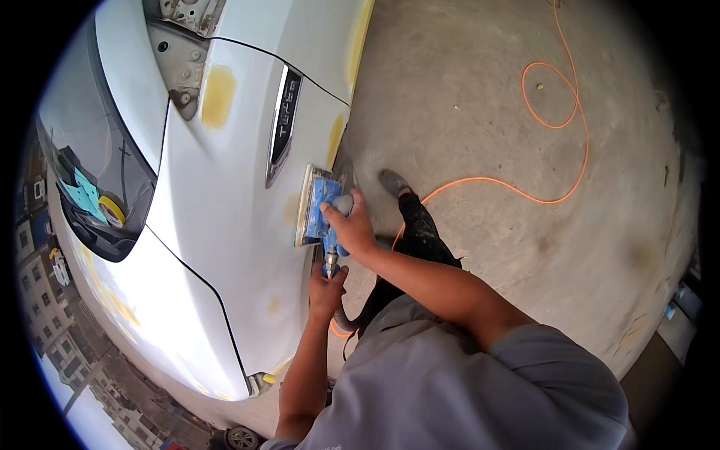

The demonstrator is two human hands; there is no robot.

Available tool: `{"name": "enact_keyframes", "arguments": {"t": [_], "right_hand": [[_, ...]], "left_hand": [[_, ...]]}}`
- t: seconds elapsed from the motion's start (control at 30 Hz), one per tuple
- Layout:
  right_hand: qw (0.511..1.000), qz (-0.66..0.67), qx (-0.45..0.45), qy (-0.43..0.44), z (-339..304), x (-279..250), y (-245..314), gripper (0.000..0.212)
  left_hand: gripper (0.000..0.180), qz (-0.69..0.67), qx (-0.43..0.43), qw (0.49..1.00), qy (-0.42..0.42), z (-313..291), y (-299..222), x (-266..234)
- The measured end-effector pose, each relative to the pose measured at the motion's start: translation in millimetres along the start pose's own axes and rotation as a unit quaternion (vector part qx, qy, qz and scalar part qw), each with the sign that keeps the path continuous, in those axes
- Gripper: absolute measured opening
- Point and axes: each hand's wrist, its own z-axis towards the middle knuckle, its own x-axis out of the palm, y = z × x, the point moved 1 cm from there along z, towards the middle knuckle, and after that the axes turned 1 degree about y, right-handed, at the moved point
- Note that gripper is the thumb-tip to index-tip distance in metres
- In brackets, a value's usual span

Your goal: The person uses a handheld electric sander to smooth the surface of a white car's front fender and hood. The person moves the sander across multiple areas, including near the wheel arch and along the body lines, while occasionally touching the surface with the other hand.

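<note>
A blue pneumatic sander [322, 196] lies with its flat rectangular pad on the white car panel [240, 187], close to the panel's lower edge. My right hand [351, 226] is wrapped over the sander's body, with the thumb on its blue top. Behind it, my left hand [325, 291] grips the sander's rear end by the metal hose fitting [331, 261]. A grey hose [342, 318] hangs below my left hand. Dull yellowish patches [218, 96] mark the panel in several places, and a faint one shows beside the pad.
A black-and-chrome trim badge [283, 124] sits on the panel beyond the sander. An orange air hose [517, 190] curls over the concrete floor [465, 120] to the right. My shoe [393, 181] stands near the car. Tape [112, 211] lies behind the windshield at left.
</note>
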Motion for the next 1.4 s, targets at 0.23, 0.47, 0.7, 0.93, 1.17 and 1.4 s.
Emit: {"name": "enact_keyframes", "arguments": {"t": [0.23, 0.47, 0.7, 0.93, 1.17, 1.4], "right_hand": [[1.0, 0.003, -0.022, -0.01, 15.9, -6.9, -14.8, 0.097], [0.993, -0.115, -0.01, 0.008, -65.8, 14.1, -30.4, 0.097], [0.997, -0.043, -0.034, -0.058, 46.6, -11.9, -12.3, 0.1], [0.988, -0.124, -0.081, 0.036, -65.6, 22.5, -21.2, 0.095], [1.0, -0.004, 0.013, 0.0, 1.8, -4.1, 8.3, 0.097], [0.992, -0.121, -0.021, -0.008, -52.3, 6.5, -26.4, 0.101]], "left_hand": [[0.035, 0.036, 0.055, 0.997, -0.03, 8.9, 11.9, 2.6], [0.038, 0.024, 0.032, 0.999, -0.023, -39.6, 60.8, -20.1], [0.039, 0.07, 0.037, 0.997, -0.006, 22.8, -21.9, 12.2], [0.034, -0.041, 0.061, 0.997, -0.038, -37.7, 60.2, -15.8], [0.038, 0.096, 0.024, 0.994, -0.051, -7.8, -0.4, 0.0], [0.039, 0.053, 0.031, 0.996, -0.062, -39.0, 61.5, -12.8]]}}
